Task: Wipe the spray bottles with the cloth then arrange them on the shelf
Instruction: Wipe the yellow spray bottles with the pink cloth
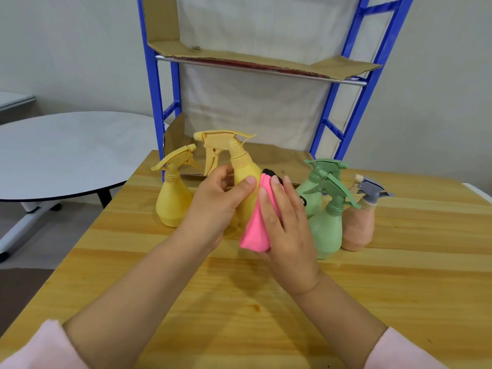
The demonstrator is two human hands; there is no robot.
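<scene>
Head view: left hand grips a yellow spray bottle around its body, thumb across the front and fingers curled behind, holding it upright above the wooden table. Right hand presses a pink cloth flat against the right side of that bottle, fingers extended and close together over the fabric, the cloth hanging down below the palm. A second yellow spray bottle stands on the table just left of the held one. Two green spray bottles stand close together to the right, with a peach spray bottle with a grey trigger beside them. Blue-framed shelf stands behind the bottles at the table's far edge, its tiers lined with cardboard; no bottle rests on the visible tiers. Pink sleeves cover both forearms near the lower edge
</scene>
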